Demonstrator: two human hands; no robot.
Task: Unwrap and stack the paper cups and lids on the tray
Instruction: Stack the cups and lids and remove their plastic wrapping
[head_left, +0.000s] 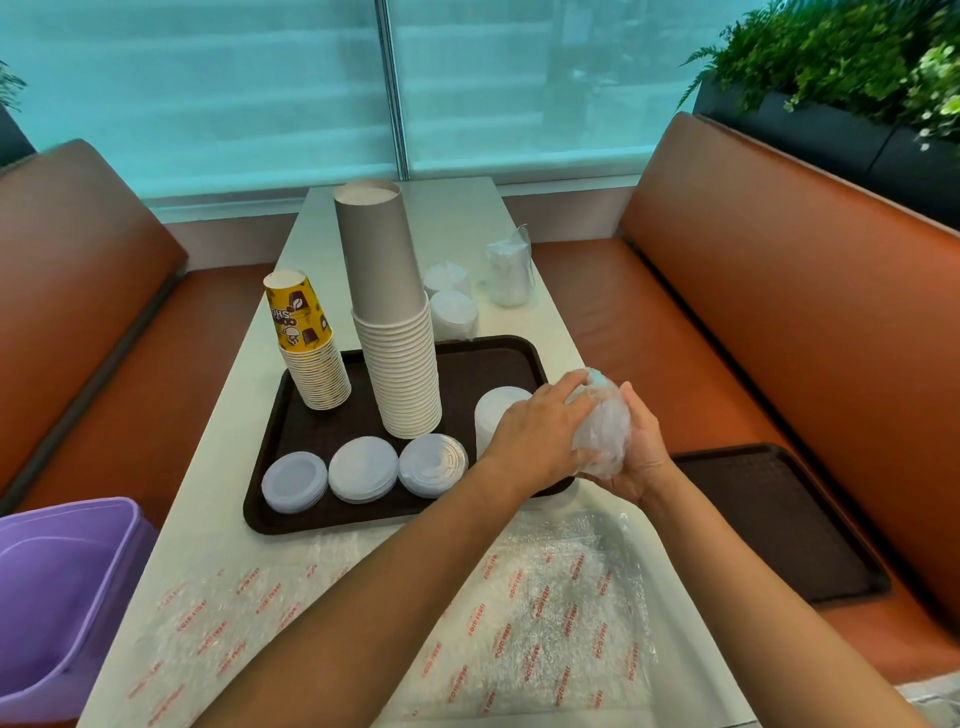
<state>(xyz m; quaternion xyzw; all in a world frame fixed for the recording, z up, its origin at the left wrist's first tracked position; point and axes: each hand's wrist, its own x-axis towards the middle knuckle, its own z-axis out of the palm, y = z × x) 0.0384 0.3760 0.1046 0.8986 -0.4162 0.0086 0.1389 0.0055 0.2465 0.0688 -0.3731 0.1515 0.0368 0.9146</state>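
A dark brown tray (311, 519) on the white table carries a tall stack of grey-white paper cups (397, 358), a shorter stack of yellow printed cups (311, 353), three low piles of white lids (362, 468) along its front and a taller lid pile (496, 410) at its right. Over the tray's right front corner both hands hold a crumpled clear plastic wrapper (602, 426). My left hand (537, 434) grips it from the left, my right hand (641, 449) cups it from the right and below.
Wrapped lid packs (452, 304) and a plastic-wrapped bundle (509, 273) lie behind the tray. Bubble wrap with red print (545, 597) covers the near table. A purple bin (62, 587) stands at lower left. A second dark tray (779, 519) rests on the orange bench to the right.
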